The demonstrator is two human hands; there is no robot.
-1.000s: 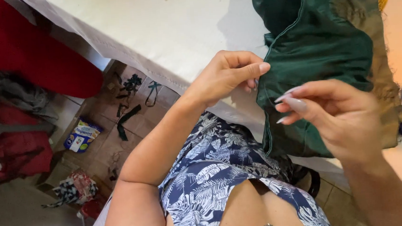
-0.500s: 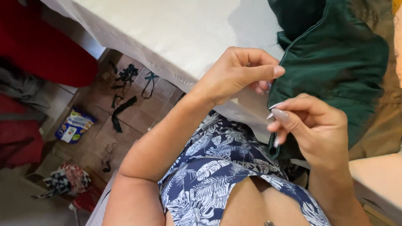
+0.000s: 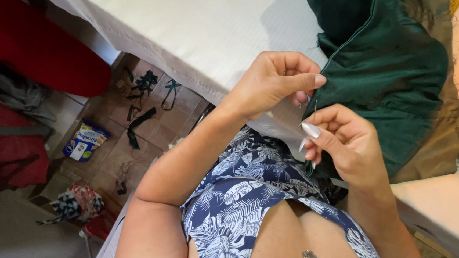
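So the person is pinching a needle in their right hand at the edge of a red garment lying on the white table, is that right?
Not quite: the garment is dark green, not red. The head view shows it lying on the white table, with the right hand pinching a thin needle at its edge and the left hand close beside it.

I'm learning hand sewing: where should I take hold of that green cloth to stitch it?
Probably the piped edge of the green cloth, coming from the table's near side. That edge hangs toward the lap, where the left hand already pinches it and the right hand holds the needle beside it.
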